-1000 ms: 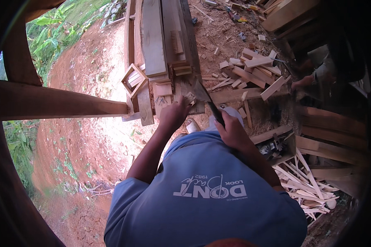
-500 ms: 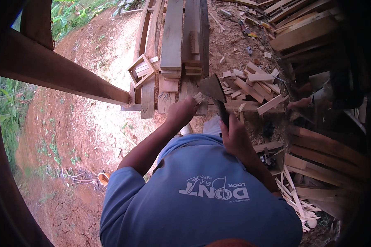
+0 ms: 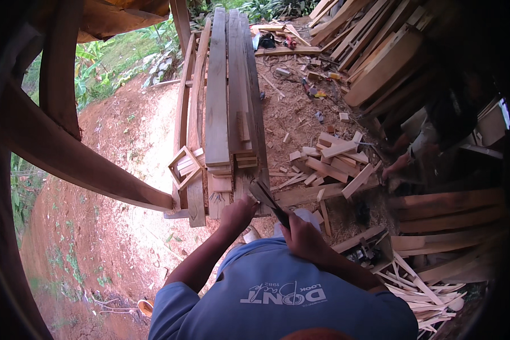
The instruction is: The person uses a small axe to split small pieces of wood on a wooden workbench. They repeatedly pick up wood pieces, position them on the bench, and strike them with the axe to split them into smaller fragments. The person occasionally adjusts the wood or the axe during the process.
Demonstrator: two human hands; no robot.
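Near the end of the long bench, my right hand [image 3: 307,235] is closed round the dark handle of a broad-bladed chopping tool [image 3: 266,199]. Its blade points up and left and is seen nearly edge-on. My left hand [image 3: 238,215] is closed by the blade's tip, at the bench's near end. A small piece of wood shows at its fingertips, mostly hidden by the hand and blade. Several nails [image 3: 216,198] lie on a pale board just beyond my left hand. A small square wooden frame [image 3: 185,168] rests on the bench to the left, with short pale strips beside it.
Long planks [image 3: 217,113] are stacked along the bench. To the right lies a heap of short offcuts [image 3: 337,161] on shavings. Stacked timber [image 3: 379,62] and a person's hand [image 3: 392,170] are farther right. A slanting wooden post [image 3: 96,156] crosses the left side.
The view has tilted up, showing more of the far bench. My right hand has turned the blade from broadside to nearly edge-on. Both hands remain close together.
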